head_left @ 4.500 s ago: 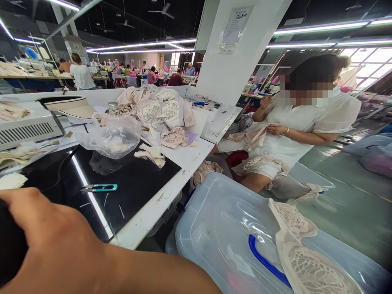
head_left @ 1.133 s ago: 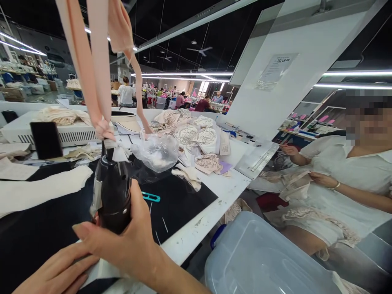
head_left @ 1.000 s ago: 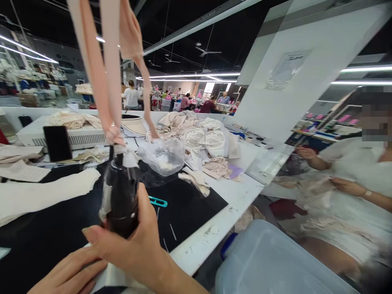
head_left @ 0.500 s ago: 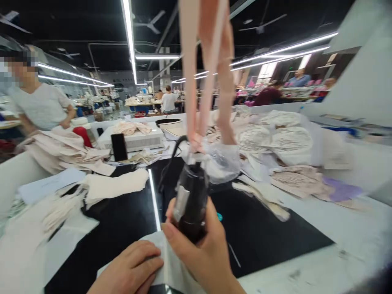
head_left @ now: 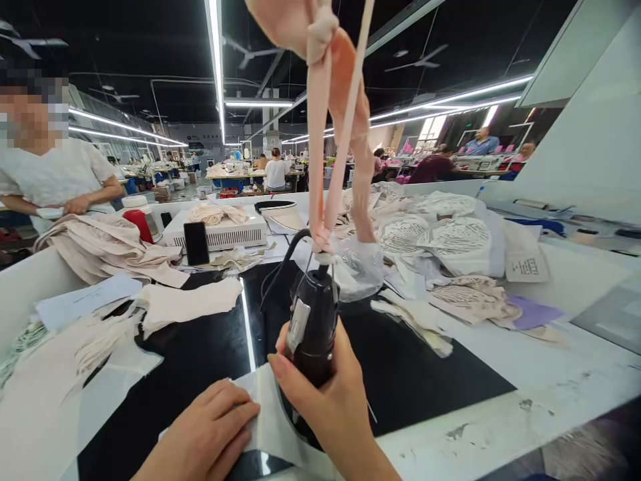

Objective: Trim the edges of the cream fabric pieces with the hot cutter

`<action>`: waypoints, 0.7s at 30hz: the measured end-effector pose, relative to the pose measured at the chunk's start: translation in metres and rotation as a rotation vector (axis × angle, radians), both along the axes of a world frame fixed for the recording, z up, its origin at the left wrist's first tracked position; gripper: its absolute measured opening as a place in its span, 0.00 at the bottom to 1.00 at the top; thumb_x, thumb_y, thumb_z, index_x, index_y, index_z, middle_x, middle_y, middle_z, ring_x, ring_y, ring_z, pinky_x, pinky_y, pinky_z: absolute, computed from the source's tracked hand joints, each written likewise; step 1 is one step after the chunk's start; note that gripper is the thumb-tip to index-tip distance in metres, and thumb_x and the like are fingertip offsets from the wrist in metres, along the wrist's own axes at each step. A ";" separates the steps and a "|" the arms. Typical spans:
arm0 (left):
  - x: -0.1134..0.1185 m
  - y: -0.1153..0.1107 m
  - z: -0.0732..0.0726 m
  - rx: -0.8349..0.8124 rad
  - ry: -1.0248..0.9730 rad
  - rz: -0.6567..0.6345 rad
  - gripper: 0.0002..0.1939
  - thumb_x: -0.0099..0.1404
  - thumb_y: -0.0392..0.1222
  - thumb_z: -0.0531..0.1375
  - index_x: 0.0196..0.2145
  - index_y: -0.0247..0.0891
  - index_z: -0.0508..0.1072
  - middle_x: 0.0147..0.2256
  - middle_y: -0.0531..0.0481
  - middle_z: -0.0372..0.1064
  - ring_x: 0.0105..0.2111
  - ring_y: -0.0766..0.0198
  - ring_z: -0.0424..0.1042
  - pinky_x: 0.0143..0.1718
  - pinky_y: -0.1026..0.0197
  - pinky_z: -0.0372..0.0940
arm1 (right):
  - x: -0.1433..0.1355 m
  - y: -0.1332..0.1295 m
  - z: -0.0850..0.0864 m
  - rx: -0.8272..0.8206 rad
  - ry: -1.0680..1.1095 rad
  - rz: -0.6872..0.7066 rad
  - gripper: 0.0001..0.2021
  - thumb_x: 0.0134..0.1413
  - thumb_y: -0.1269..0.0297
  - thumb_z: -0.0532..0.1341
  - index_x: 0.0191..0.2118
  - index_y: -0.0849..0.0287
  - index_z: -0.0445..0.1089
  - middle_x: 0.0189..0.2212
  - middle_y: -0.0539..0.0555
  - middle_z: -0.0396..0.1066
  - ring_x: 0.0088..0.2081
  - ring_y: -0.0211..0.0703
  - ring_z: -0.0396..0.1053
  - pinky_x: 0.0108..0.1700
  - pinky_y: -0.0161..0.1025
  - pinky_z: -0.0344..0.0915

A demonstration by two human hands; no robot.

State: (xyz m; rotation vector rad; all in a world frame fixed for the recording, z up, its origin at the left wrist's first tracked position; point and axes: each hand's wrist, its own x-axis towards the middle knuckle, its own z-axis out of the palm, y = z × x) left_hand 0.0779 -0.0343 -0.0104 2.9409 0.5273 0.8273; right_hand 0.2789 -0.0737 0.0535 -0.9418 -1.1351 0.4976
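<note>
My right hand [head_left: 328, 394] is wrapped round the black body of a handheld electric cloth cutter [head_left: 316, 314], which stands roughly upright. Pale pink elastic bands [head_left: 318, 140] hang from above and are tied to its top, and a black cord [head_left: 283, 270] loops away behind it. The cutter's dark base meets the white fabric [head_left: 260, 421]; its blade is hidden by my hand. To the left, my left hand [head_left: 205, 424] lies flat on that fabric, fingers stretched forward and close together.
Under the work lies a black mat [head_left: 420, 381] on a white table. Fabric scraps [head_left: 190, 304] lie left, more pieces [head_left: 415, 321] right. A phone [head_left: 195, 243] leans against a white box [head_left: 235, 234] at the back. Stacked cut pieces [head_left: 458, 234] fill the back right. A person [head_left: 60, 174] stands at left.
The view has shifted slightly and become sharper. My right hand and the cutter have moved a little down; my left hand has moved slightly left, staying on the fabric.
</note>
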 end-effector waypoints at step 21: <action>0.033 0.041 0.007 -0.098 0.021 -0.096 0.18 0.77 0.29 0.51 0.50 0.39 0.80 0.47 0.48 0.81 0.48 0.63 0.82 0.53 0.63 0.77 | 0.004 -0.024 0.004 -0.077 0.100 -0.019 0.16 0.49 0.57 0.74 0.38 0.52 0.69 0.26 0.46 0.74 0.24 0.38 0.68 0.25 0.33 0.69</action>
